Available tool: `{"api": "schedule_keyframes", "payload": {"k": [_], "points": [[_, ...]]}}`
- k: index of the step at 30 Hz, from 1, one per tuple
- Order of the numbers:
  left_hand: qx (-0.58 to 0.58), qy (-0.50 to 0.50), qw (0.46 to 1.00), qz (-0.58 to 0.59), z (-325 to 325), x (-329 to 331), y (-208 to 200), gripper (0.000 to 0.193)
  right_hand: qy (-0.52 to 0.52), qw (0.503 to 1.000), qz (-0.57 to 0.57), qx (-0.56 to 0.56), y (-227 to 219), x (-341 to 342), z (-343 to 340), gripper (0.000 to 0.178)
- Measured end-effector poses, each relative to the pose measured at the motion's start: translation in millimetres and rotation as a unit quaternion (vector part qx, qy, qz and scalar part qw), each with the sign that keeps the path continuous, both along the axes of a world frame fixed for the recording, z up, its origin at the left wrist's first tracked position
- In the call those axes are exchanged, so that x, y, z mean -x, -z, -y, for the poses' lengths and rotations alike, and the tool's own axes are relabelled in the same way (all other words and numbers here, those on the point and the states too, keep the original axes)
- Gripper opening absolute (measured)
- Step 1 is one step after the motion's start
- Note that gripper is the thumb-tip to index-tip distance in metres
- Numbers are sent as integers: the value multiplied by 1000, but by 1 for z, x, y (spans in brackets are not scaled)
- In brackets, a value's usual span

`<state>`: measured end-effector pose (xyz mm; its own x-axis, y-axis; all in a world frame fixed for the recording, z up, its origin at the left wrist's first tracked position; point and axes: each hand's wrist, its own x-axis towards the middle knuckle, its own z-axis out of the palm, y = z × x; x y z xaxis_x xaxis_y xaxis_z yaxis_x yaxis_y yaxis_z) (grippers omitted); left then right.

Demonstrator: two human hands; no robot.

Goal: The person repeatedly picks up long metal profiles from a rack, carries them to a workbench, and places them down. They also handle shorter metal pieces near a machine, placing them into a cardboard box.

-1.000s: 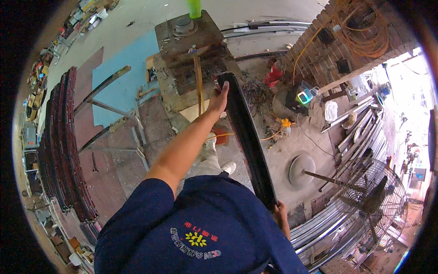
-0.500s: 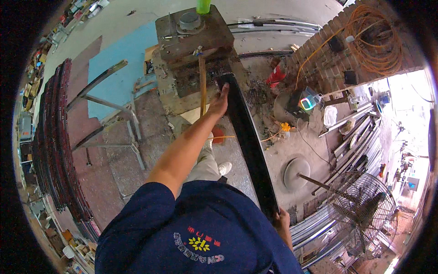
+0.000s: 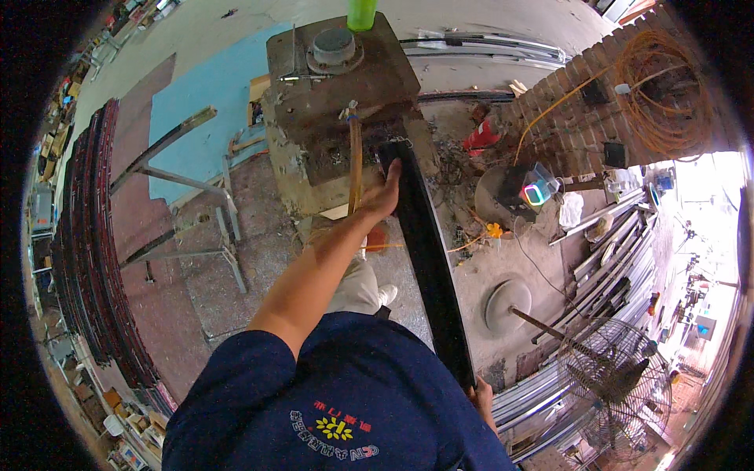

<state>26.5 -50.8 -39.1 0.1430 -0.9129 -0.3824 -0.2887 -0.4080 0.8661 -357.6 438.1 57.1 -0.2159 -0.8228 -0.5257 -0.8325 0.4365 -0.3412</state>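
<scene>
A long black channel-shaped bar [image 3: 430, 259] runs from the machine down along my right side. My left hand [image 3: 385, 195] grips its far part, thumb along the top face and fingers at the left edge. At the near end my right hand [image 3: 482, 397] is closed on the bar's edge, partly hidden by my body. The far tip lies at the front of a dirty brown machine [image 3: 369, 86] with a round grey cap [image 3: 334, 47] on top. A wooden handle-like bar [image 3: 356, 161] hangs from the machine's front, left of the black bar.
A green container [image 3: 361, 14] stands on the machine. Metal trestles [image 3: 184, 184] and stacked dark bars [image 3: 90, 259] are to the left. Rightward are a glowing device [image 3: 536, 194], a standing fan [image 3: 609, 385], metal profiles [image 3: 620, 259] and a brick wall [image 3: 581, 102] with coiled orange hose [image 3: 667, 94].
The view has shifted slightly, with the machine now a little further right and lower. Both hands keep hold of the black bar, whose far tip stays near the machine's front.
</scene>
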Motion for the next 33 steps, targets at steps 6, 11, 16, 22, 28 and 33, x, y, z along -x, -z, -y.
{"api": "schedule_keyframes", "payload": {"k": [6,11,16,22,28,33], "points": [[-116,7,992,45,-17,-4,-99,96,39,997,-1,-72,-44,-24,25,43],[-160,21,987,22,-14,-6,-117,97,9,999,33,10,-31,-15,6,44],[-163,46,985,37,-12,-7,-104,97,32,997,76,2,-25,-11,3,42],[-46,74,995,-38,-13,-12,-27,95,7,999,41,18,-31,-19,16,37],[-137,59,989,16,-20,-3,-119,91,-4,1000,16,-25,-6,-11,8,37],[-17,75,997,20,-15,-9,-49,95,11,999,35,24,30,-15,17,38]]}}
